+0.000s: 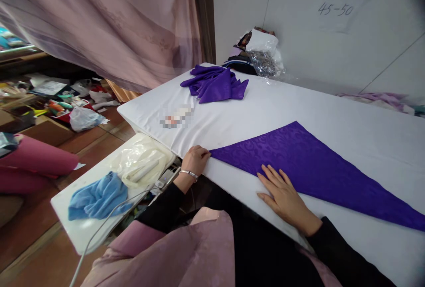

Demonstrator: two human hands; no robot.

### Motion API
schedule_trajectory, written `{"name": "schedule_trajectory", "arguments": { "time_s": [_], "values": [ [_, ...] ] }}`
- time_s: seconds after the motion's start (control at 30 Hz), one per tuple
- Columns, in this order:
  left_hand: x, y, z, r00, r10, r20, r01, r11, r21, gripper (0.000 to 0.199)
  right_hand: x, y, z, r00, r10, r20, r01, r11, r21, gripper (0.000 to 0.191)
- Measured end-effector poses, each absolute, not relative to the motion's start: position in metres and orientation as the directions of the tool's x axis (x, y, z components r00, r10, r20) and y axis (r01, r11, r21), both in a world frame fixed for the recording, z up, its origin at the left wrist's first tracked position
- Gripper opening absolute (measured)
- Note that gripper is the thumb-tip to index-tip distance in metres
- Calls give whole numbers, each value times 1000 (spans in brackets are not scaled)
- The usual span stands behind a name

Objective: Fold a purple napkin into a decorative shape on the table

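Flat purple cloth (299, 158): on surface (332, 116), your 1–2 o'clock.
L hand (195, 162): grip pinching its 9 o'clock tip.
R hand (286, 198): grip released, palm-down, nr edge.
Risk: L pull w/ uneven R press may skew/crease it.

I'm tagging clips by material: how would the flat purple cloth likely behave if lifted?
The flat purple cloth would probably hang floppy, as the similar purple heap slumps in loose folds. It looks thin, so likely light for its spread. Its faint sheen suggests it may slide fairly easily over the table.
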State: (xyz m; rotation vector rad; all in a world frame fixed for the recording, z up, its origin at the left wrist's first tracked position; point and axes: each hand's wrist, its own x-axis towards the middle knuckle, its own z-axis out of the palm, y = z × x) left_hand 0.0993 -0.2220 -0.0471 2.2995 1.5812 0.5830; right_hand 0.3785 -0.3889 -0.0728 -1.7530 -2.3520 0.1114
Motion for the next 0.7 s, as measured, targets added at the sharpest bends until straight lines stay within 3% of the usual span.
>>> {"name": "schedule_trajectory", "arguments": {
  "time_s": [0.23,0.7],
  "values": [
    [91,-208,-40,143,989,28,878,-140,458,16,378,-389,-73,-268,956,123,940,287,-186,55],
    [82,-195,-29,73,996,-55,899,-42,436,13,379,-388,-75,-271,954,126,942,290,-169,55]
  ]
}}
